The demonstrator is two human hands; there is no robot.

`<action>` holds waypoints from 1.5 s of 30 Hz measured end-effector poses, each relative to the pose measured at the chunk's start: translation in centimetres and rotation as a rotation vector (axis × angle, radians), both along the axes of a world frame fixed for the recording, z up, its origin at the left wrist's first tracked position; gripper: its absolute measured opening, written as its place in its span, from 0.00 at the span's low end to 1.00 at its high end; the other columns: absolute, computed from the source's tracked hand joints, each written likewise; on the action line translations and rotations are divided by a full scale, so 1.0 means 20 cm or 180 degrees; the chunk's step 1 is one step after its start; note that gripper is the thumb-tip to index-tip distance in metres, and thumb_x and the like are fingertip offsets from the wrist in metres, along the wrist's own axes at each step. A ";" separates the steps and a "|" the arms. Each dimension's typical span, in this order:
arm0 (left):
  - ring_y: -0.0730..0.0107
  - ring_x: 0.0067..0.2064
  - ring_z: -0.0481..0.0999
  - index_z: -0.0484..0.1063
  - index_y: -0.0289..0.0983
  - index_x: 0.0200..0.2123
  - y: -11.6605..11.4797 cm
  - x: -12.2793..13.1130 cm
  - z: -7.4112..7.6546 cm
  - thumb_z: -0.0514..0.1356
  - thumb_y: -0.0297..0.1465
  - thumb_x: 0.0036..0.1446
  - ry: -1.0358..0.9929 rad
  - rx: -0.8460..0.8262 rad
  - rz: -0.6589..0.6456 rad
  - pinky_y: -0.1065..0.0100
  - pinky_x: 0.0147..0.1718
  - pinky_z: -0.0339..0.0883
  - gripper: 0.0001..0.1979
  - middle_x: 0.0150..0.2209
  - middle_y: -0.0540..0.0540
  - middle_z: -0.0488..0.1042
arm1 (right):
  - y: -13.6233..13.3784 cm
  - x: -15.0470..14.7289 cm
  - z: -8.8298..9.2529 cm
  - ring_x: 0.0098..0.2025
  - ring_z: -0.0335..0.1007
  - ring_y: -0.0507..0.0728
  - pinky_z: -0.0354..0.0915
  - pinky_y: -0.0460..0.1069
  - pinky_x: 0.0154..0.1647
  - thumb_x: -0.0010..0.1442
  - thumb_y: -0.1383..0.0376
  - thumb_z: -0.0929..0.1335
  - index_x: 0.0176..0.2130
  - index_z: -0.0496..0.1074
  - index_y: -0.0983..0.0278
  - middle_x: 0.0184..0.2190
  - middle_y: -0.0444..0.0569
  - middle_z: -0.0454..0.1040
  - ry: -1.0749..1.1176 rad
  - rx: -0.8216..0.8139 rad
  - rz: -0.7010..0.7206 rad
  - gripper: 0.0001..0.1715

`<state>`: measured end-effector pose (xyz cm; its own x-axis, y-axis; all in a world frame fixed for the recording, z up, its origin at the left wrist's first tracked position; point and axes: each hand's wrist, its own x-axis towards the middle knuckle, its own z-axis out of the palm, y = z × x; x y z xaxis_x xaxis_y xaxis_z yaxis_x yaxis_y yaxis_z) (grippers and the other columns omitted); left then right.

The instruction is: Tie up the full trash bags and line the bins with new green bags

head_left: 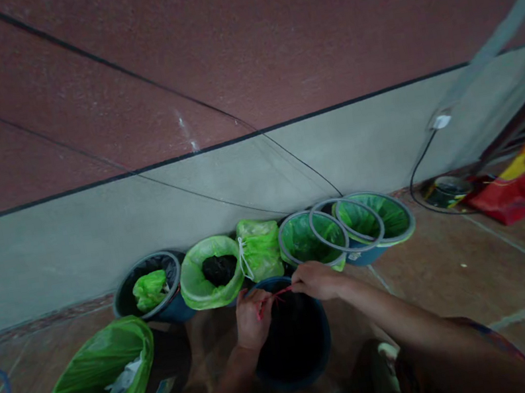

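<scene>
My left hand (251,319) and my right hand (315,280) are together over a dark blue bin (294,339) lined with a black bag. Between them stretches a thin red drawstring (277,294); each hand pinches one end of it. Behind the bin sits a tied green bag (258,247) with a white drawstring.
Along the grey wall stand several bins: a dark one with a crumpled green bag (150,289), a green-lined one (209,272), two green-lined with grey rings (309,237) (379,217). A large green-lined bin (98,388) leans at left. A red dustpan (502,200) and cable lie right.
</scene>
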<state>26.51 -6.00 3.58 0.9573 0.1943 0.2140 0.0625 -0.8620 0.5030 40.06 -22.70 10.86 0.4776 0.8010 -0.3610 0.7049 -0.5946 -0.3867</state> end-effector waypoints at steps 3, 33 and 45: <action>0.65 0.39 0.78 0.76 0.38 0.30 0.02 0.00 0.00 0.57 0.29 0.62 0.0271 -0.0055 0.0159 0.59 0.51 0.61 0.10 0.33 0.48 0.80 | -0.01 0.01 0.00 0.45 0.76 0.57 0.61 0.46 0.37 0.64 0.62 0.64 0.39 0.82 0.62 0.39 0.52 0.82 -0.0108 -0.0140 -0.0277 0.17; 0.76 0.24 0.68 0.71 0.35 0.27 -0.07 0.03 0.00 0.67 0.42 0.46 0.0970 -0.4177 0.0674 0.71 0.26 0.61 0.16 0.23 0.52 0.70 | 0.01 0.02 -0.02 0.27 0.63 0.49 0.54 0.44 0.28 0.60 0.63 0.65 0.31 0.79 0.66 0.23 0.42 0.72 0.1121 0.0947 0.0038 0.15; 0.71 0.25 0.67 0.70 0.37 0.26 -0.09 0.06 -0.03 0.55 0.47 0.57 0.1055 -0.2599 0.0012 0.69 0.28 0.58 0.19 0.21 0.51 0.69 | 0.15 -0.13 -0.14 0.25 0.67 0.47 0.63 0.43 0.25 0.64 0.56 0.64 0.59 0.64 0.61 0.44 0.48 0.75 0.2819 0.1992 -0.1913 0.26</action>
